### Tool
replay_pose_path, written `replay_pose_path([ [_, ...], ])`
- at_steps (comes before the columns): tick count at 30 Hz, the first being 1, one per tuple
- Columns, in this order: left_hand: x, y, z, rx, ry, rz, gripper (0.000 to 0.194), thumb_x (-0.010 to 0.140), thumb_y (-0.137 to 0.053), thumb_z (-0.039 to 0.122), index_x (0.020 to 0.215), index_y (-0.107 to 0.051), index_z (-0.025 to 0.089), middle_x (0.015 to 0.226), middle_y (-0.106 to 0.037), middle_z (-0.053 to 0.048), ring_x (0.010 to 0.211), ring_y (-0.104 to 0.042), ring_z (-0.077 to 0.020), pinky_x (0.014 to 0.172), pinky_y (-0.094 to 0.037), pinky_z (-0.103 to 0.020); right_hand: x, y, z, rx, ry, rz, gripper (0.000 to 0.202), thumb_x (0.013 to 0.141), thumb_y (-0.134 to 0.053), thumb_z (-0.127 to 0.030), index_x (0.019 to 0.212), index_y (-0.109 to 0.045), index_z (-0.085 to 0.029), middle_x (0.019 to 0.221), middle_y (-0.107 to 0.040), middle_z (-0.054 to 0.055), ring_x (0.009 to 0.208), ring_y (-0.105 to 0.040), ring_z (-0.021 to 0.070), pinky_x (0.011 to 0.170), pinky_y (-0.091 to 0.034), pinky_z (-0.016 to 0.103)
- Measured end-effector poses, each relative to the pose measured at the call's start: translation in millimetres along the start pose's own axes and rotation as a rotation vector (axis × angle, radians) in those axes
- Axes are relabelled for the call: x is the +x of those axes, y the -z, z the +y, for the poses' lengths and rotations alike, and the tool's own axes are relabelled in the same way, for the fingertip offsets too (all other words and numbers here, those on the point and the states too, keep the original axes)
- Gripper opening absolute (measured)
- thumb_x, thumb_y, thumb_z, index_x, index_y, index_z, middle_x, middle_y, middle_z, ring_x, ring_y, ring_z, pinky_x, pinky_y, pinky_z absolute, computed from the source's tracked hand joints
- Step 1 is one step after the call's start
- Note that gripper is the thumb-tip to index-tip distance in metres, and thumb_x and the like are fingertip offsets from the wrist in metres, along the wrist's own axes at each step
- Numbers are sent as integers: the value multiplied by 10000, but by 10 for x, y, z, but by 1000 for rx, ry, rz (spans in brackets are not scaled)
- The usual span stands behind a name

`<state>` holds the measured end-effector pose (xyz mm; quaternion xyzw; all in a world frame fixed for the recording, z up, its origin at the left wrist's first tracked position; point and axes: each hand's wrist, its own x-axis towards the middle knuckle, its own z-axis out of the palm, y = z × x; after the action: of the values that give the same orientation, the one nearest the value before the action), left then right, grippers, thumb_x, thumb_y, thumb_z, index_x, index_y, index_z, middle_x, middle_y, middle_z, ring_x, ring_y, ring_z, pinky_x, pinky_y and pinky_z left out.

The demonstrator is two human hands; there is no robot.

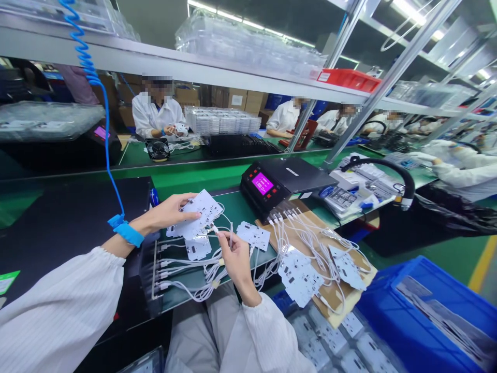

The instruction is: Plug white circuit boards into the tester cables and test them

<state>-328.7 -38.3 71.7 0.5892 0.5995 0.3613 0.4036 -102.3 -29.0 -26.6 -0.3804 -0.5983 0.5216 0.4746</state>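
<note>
My left hand (175, 211), with a blue strap (130, 233) round its wrist, holds a white circuit board (204, 210) between thumb and fingers. At the board's lower right edge, my right hand (235, 254) pinches a white cable plug (215, 228); whether the plug is seated cannot be made out. Just below the held board lies another white board (198, 247), partly covered. A further board (254, 235) rests to the right of my right hand. White cables (182, 263) run from a row of ports on the black unit at the left.
A black device with a pink screen (263, 183) stands behind my hands. Cables and boards (298, 274) lie on cardboard (330, 305) at the right, beside a blue bin (427, 311). A coiled blue cord (105, 119) hangs at the left. Across the bench sits a person (157, 111).
</note>
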Motion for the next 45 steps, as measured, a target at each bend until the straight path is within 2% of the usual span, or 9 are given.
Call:
replay_pose_path([
  [4,6,4,-39,34,-2,17,781,770,-835,553,1451,-616,241,1313,-754,-77,1232,-693,-338,1015,-596,-446,30,-14,-6,-33,9,-4,398,930,-623,-548,950,-801,-193,758,-677,17,691,-539,163,688,-462,299],
  [10,5,33,-110,59,27,45,895,757,-842,577,1527,-554,225,1343,-739,-95,1249,-676,-363,1024,-592,-479,99,-71,53,-67,33,-17,376,933,-607,-523,908,-785,-193,712,-602,-3,652,-476,149,640,-401,293],
  [16,8,35,-123,10,50,96,908,679,-907,553,1472,-617,221,1307,-755,-113,1230,-689,-383,984,-617,-482,207,-90,109,-48,29,-69,408,926,-614,-558,931,-765,-179,691,-596,-13,622,-480,137,590,-401,275],
  [20,29,16,-88,14,42,138,885,682,-896,596,1440,-647,214,1343,-739,-123,1300,-655,-386,1084,-565,-500,277,-64,130,44,-28,-133,433,923,-637,-588,955,-747,-170,628,-616,-17,555,-498,126,540,-407,262],
  [23,45,12,-94,46,2,113,872,706,-869,619,1446,-642,217,1412,-703,-108,1392,-592,-369,1182,-484,-489,303,-48,130,118,-54,-156,459,891,-681,-608,966,-761,-163,657,-653,-3,521,-498,108,518,-413,257],
  [27,49,12,-132,78,-13,61,886,741,-842,611,1500,-591,228,1467,-668,-88,1433,-555,-352,1217,-442,-473,312,-57,104,179,-83,-186,445,835,-740,-597,909,-770,-159,717,-691,23,541,-536,105,537,-454,258],
  [31,41,16,-150,94,0,34,886,751,-833,606,1510,-579,225,1403,-712,-76,1395,-586,-360,1197,-457,-477,320,-90,78,194,-108,-177,404,809,-767,-559,878,-763,-160,763,-699,34,585,-559,111,532,-461,251],
  [39,58,39,-175,152,-17,38,893,732,-828,639,1472,-612,188,1372,-727,-90,1326,-631,-361,1232,-410,-498,373,-104,96,187,-137,-235,400,807,-762,-554,854,-748,-157,655,-648,-3,523,-500,94,517,-421,250],
  [45,42,-29,-100,114,36,47,851,704,-852,625,1421,-642,217,1400,-710,-101,1322,-640,-360,1126,-521,-457,377,-34,140,89,-74,-239,412,899,-658,-571,854,-734,-169,708,-685,13,605,-587,115,603,-478,256],
])
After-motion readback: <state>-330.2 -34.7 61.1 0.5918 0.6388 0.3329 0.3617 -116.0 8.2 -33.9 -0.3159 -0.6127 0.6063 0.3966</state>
